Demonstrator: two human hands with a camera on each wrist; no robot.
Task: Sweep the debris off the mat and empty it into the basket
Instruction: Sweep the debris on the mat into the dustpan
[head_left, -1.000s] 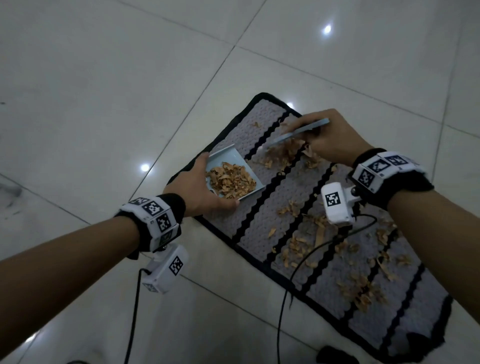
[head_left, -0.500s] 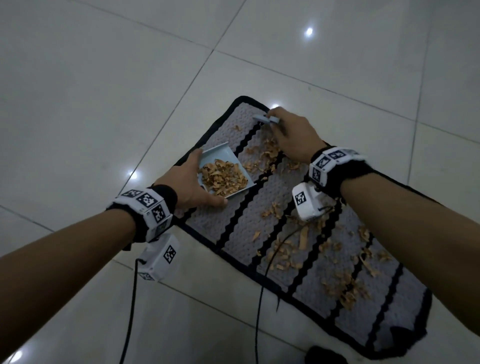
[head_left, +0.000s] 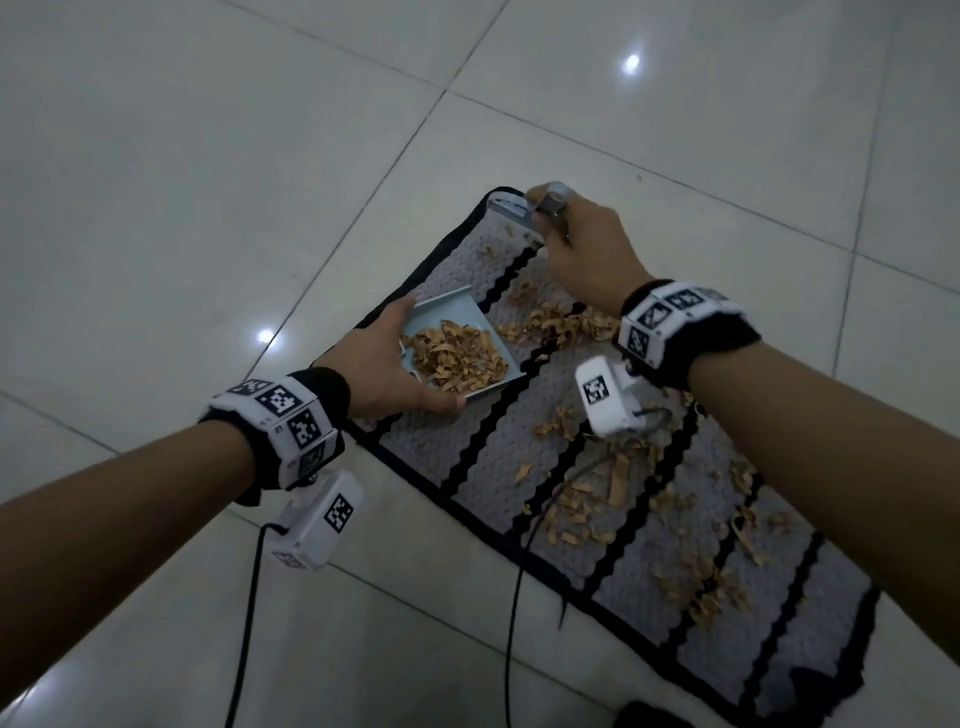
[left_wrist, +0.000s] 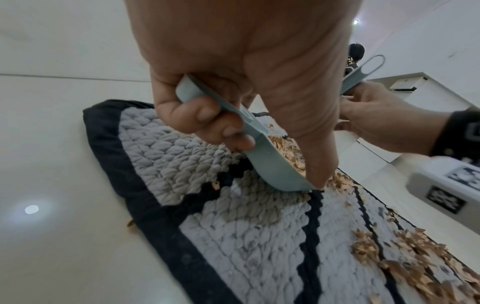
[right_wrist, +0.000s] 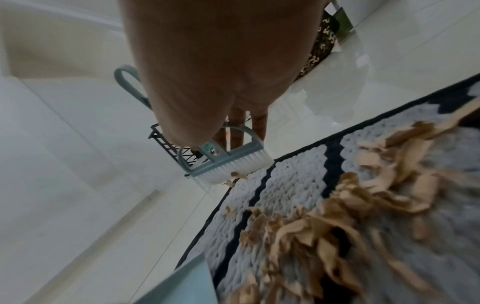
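Head view: grey knitted mat (head_left: 483, 470) with black stripes and black border lies on the tiled floor (head_left: 208, 182). Left hand (head_left: 379, 374) grasps the pale blue dustpan (head_left: 447, 317) at its near edge, thumb along the lower side; pan rests on the mat's left part and carries a heap of tan debris (head_left: 457, 358). More debris scattered over the mat's middle and right end. Right hand (head_left: 582, 249) is clenched round the brush (head_left: 519, 210), held at the mat's far corner.

Left wrist view: fingers (left_wrist: 205, 115) curl under the dustpan's (left_wrist: 272, 164) handle, thumb pressed down on its rim; pan's front edge touches the mat (left_wrist: 233, 236). Debris (left_wrist: 285, 148) visible inside the pan and loose on the mat further right. Right hand (left_wrist: 384, 115) beyond, with the looped brush handle (left_wrist: 363, 70) projecting above it.

Right wrist view: brush (right_wrist: 228, 162), white bristles down, sits at the mat's (right_wrist: 293, 179) border corner, fingers wrapped on its handle. Black wire basket (right_wrist: 176, 146) stands on the floor just behind the brush. Debris (right_wrist: 350, 205) piled in foreground, blurred. Dustpan corner (right_wrist: 187, 286) at lower edge
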